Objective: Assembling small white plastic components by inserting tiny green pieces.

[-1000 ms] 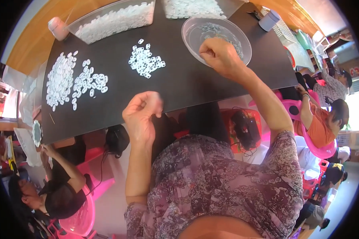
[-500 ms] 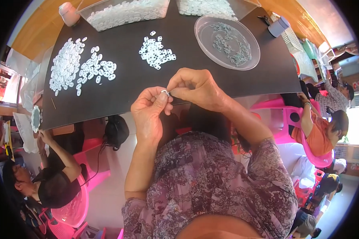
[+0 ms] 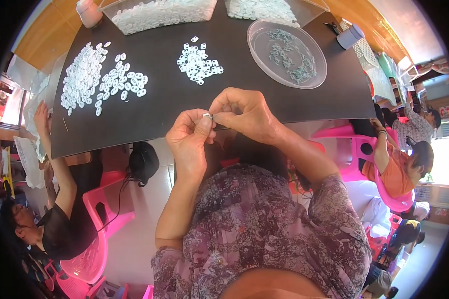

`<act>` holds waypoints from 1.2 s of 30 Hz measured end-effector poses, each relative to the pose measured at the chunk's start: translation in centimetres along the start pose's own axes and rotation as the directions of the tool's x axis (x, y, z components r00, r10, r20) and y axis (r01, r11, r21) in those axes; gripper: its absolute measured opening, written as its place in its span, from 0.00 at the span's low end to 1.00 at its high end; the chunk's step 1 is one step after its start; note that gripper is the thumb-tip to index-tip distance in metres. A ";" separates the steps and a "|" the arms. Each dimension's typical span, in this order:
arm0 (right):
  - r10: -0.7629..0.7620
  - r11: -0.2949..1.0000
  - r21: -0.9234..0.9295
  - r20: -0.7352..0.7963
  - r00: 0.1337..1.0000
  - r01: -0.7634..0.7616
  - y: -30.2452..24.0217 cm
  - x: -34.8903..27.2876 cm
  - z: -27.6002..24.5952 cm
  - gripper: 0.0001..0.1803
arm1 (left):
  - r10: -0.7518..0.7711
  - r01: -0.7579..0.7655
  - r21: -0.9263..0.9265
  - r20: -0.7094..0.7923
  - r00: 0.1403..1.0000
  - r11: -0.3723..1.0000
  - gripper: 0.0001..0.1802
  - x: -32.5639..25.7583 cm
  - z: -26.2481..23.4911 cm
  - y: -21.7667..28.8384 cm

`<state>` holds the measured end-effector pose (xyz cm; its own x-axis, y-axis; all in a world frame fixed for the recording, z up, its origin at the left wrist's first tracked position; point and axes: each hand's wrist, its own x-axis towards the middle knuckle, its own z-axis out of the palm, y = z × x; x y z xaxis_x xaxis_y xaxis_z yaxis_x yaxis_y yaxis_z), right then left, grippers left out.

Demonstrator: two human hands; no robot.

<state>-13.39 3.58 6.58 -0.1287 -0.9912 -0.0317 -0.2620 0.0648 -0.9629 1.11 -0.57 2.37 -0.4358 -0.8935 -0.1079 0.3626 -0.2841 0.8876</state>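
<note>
Just off the table's front edge, my left hand (image 3: 190,139) is closed, its thumb and fingertips pinching a small white plastic piece (image 3: 206,115). My right hand (image 3: 249,113) meets it from the right with thumb and forefinger pressed together at the piece. What those fingertips hold is too small to make out; a dark sliver shows between the hands. Ahead lies a pile of small white pieces with holes (image 3: 198,65). Farther left are a large heap of white oval pieces (image 3: 81,79) and a smaller group of ovals (image 3: 122,82).
A round clear tray (image 3: 258,64) with tiny grey-green parts stands right on the dark table (image 3: 154,109). Clear bins (image 3: 159,19) of white pieces line the back. A grey-lidded jar (image 3: 350,36) is far right. Co-workers sit on pink chairs at both sides.
My hands stay together at the white piece, barely shifting. The view has moved slightly. At left, a co-worker's arm has reached farther up along the table's side.
</note>
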 end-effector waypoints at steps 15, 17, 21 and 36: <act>-0.008 0.982 0.188 -0.026 1.000 0.012 1.6 0.7 1.8 0.05 | 0.091 -0.094 -0.036 -0.067 0.994 0.995 0.04 -0.1 -0.9 -0.2; -0.073 0.995 0.061 -0.047 0.996 0.076 1.7 0.7 2.0 0.04 | 0.097 -0.099 -0.031 -0.067 0.993 0.995 0.04 -0.1 -0.9 0.2; -0.245 0.968 -0.096 -0.149 0.958 0.232 2.2 0.9 2.8 0.04 | 0.128 -0.130 -0.022 -0.061 0.990 0.991 0.05 -0.2 -1.1 0.2; -0.185 0.966 -0.194 -0.062 0.981 0.170 1.9 1.3 3.6 0.06 | 0.495 -0.406 0.508 -0.047 0.868 0.760 0.03 -0.5 -1.4 -0.8</act>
<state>-10.66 2.00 3.72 -0.1373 -0.9769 0.1635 -0.4607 -0.0832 -0.8836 2.22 -0.38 1.08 -0.1598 -0.9324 0.3242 0.0339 0.3230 0.9458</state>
